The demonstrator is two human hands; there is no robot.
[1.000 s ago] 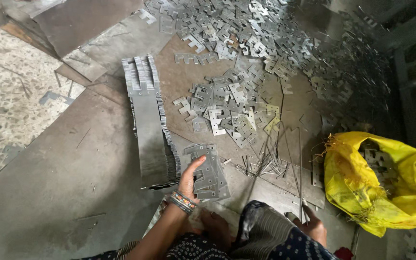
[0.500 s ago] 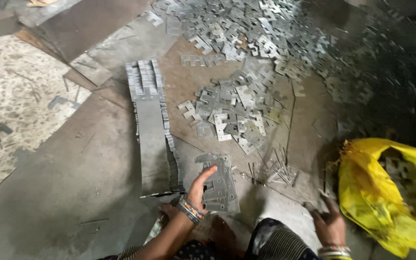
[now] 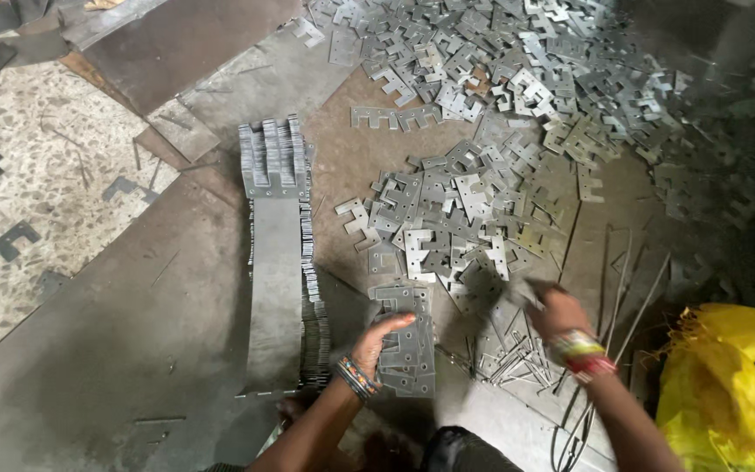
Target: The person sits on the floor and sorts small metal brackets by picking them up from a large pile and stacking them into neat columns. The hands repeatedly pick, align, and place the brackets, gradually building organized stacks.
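- Scatter of stamped metal plates (image 3: 482,131): largest thing in view; grey, flat, notched like combs or brackets; spread loose over the floor from the top edge down to mid-frame, overlapping at all angles
- Long row of plates (image 3: 277,262): same parts packed on edge, running up the floor left of centre; far end shows upright tabs; a few dark plates lie apart on the speckled floor at left
- Yellow sack (image 3: 727,393): crumpled plastic, lower right corner; mouth open; contents too dim to tell
- Small stack of plates (image 3: 408,336): neat flat pile, just right of the long row's near end; grey, punched with small holes, slotted edge facing away
- Thin metal rods (image 3: 622,288): a few loose, lying on the floor between scatter and sack
- Left hand (image 3: 377,341): beaded bangle at wrist; fingers curled over the stack's left edge, clasped on it
- Right hand (image 3: 552,306): blurred; bangles at wrist; reaching into the near edge of the scatter, well apart from the left; whether it grips a plate I cannot tell
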